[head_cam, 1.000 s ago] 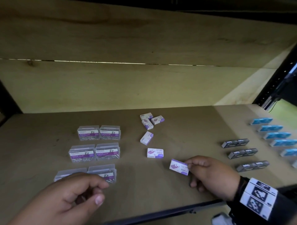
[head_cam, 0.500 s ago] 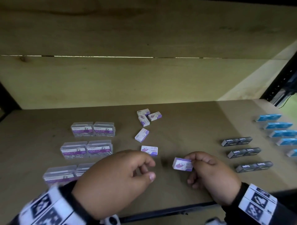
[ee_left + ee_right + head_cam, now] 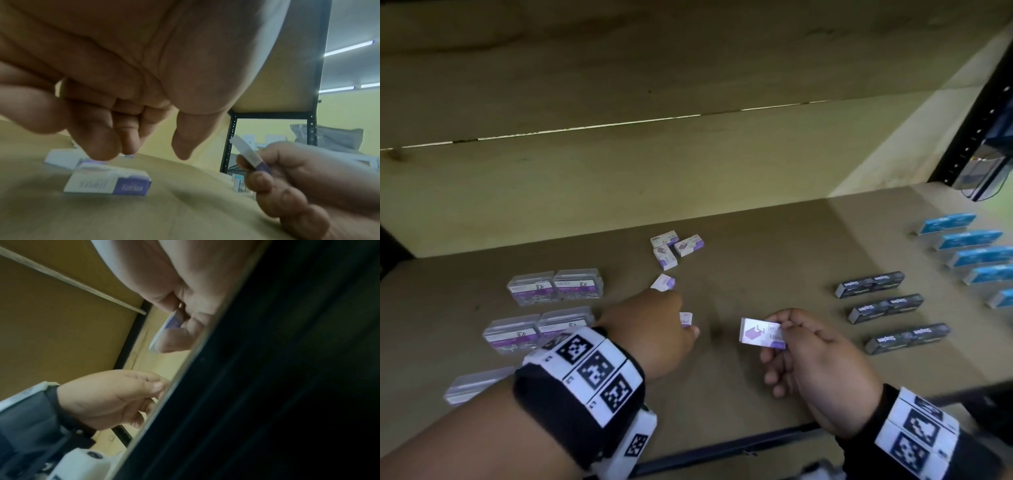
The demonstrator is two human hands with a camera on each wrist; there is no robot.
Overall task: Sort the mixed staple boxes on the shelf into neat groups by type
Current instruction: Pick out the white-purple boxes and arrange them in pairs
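Right hand (image 3: 822,370) pinches a small white-and-purple cardboard staple box (image 3: 762,333) by its short end above the wooden shelf (image 3: 774,274), left hand (image 3: 657,329) unclenched over another lying flat (image 3: 108,182); light, stiff, likely easiest pinched across the narrow sides.

Counted six small white-and-purple staple boxes (image 3: 663,256) on shelf (image 3: 774,260): three clustered at back, one nearer (image 3: 663,283), one partly hidden under left hand (image 3: 686,320), one held up in right hand (image 3: 761,334). Counted three dark grey staple boxes (image 3: 886,308) in column. Counted five blue boxes (image 3: 970,239) at right, lowest cut by frame edge. Counted five clear paper clip cases (image 3: 555,287); possible sixth hidden behind left wrist.
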